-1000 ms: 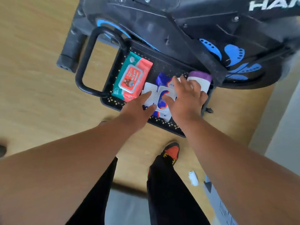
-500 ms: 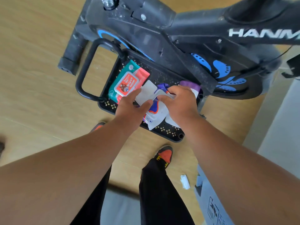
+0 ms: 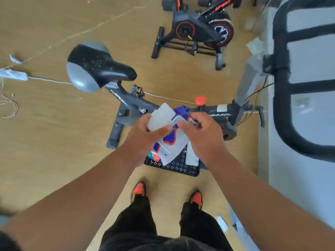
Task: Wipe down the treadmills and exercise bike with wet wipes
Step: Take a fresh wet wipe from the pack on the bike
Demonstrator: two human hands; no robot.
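Above the black perforated basket (image 3: 181, 168), the white-and-blue soft wet-wipe pack (image 3: 172, 140) is now lifted clear. Left hand (image 3: 143, 140) grips its open flap; right hand (image 3: 203, 134) pinches at the opening, so drawing a wipe looks next, the near grey exercise bike (image 3: 126, 104) unwiped.

Wipes pack (image 3: 171, 142) held up btwn left hand (image 3: 145, 140) and right hand (image 3: 203, 136), above the tray (image 3: 174, 167) on the floor (image 3: 45, 133). Tray sits just in front of the feet (image 3: 138, 190), w/ a bottle (image 3: 191, 156) lying in its right part. Exercise bike (image 3: 126, 104) stands behind the tray, saddle (image 3: 96, 67) to the left. 2nd bike (image 3: 195, 31) further back, well apart. Treadmill (image 3: 299, 87) along the right side.
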